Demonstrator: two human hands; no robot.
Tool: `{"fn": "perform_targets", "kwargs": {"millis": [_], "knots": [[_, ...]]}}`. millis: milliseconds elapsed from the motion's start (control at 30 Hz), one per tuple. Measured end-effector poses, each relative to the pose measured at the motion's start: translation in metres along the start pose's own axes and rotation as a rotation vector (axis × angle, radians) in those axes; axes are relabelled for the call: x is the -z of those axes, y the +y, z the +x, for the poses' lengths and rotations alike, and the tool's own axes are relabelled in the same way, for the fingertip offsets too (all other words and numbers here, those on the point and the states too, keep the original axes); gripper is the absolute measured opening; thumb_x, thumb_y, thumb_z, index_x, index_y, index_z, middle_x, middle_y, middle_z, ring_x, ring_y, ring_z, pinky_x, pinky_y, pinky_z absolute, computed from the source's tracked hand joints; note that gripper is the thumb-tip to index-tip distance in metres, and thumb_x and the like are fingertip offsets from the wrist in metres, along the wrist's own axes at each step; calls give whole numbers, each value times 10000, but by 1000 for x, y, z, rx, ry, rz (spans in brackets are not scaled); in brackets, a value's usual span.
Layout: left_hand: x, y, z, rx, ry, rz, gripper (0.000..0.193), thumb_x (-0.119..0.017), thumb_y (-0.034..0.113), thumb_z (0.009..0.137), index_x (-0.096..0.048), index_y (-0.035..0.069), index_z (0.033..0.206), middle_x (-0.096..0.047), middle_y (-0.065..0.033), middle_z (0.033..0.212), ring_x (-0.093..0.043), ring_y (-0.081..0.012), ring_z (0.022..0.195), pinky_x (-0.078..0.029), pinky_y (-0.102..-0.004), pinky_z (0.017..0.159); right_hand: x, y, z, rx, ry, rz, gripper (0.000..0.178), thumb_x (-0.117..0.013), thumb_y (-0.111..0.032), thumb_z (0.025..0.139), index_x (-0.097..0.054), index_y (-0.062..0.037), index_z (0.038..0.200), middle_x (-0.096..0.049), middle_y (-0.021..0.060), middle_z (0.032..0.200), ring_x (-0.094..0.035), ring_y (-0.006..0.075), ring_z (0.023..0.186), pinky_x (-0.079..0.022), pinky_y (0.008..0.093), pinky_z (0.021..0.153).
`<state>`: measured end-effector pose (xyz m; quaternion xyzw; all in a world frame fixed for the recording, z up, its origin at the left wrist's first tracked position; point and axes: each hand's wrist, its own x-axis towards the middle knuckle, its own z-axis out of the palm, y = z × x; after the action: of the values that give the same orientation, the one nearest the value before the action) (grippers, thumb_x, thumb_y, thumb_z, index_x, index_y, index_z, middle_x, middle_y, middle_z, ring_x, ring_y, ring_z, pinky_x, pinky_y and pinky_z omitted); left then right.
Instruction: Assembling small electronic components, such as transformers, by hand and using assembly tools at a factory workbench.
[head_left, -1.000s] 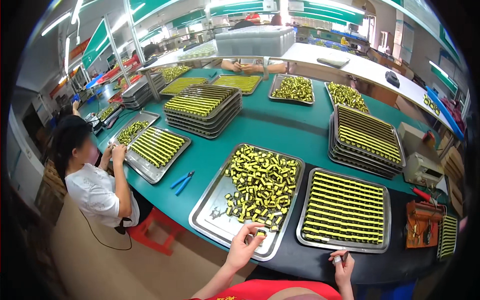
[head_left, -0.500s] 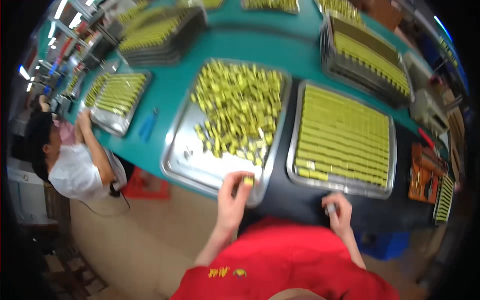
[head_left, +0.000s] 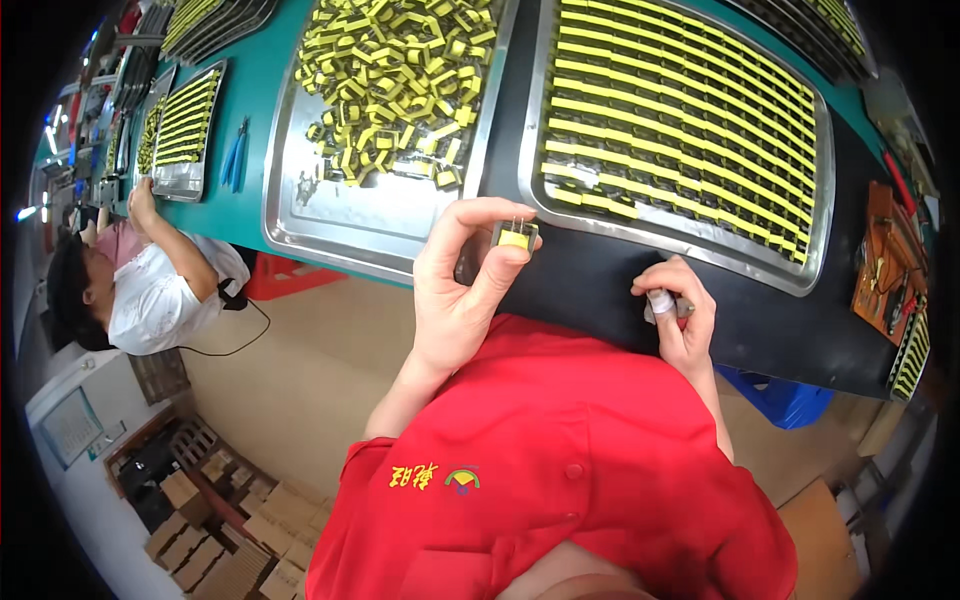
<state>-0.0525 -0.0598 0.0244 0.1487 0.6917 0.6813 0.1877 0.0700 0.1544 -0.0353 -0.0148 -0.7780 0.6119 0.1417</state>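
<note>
My left hand (head_left: 450,300) pinches a small yellow-taped transformer (head_left: 515,239) between thumb and fingertips, its thin metal pins pointing up. It is just off the near right corner of a metal tray (head_left: 335,215), where similar loose transformers (head_left: 400,75) lie heaped. My right hand (head_left: 690,318) is curled in front of a second metal tray (head_left: 826,180); white wrapping covers one finger, and a greyish thing by the fingers is too unclear to name. Transformers (head_left: 680,120) fill this second tray in neat rows, with the nearest row uneven at its left end.
At the left, a person (head_left: 170,290) in a white top reaches toward another filled tray (head_left: 190,130). Blue-handled pliers (head_left: 234,160) lie on the green table. To the right are an orange-brown tool holder (head_left: 885,265) and a blue bin (head_left: 775,395). Stacked trays (head_left: 215,25) stand farther back.
My view has tilted downward, so the trays appear higher in it. My left hand, still pinching the transformer, has moved away from the heaped tray toward my body. My right hand stays curled.
</note>
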Motion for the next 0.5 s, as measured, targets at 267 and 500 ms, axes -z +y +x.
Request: {"fn": "perform_targets", "kwargs": {"millis": [267, 500], "knots": [[-19, 1, -7, 15, -34, 13, 324, -628, 72, 930, -550, 9, 1238, -649, -46, 1056, -482, -32, 735, -384, -175, 682, 2, -1, -3, 24, 35, 67, 309, -523, 134, 700, -611, 15, 971, -629, 128, 880, -607, 226, 744, -489, 312, 669], [-33, 2, -17, 62, -90, -121, 318, -439, 208, 1024, -538, -18, 1225, -584, -92, 966, -480, -86, 783, -394, -209, 741, 11, -35, 18, 21, -29, -252, 339, -535, 156, 697, -606, -15, 980, -587, 119, 834, -572, 252, 724, -448, 323, 654]]}}
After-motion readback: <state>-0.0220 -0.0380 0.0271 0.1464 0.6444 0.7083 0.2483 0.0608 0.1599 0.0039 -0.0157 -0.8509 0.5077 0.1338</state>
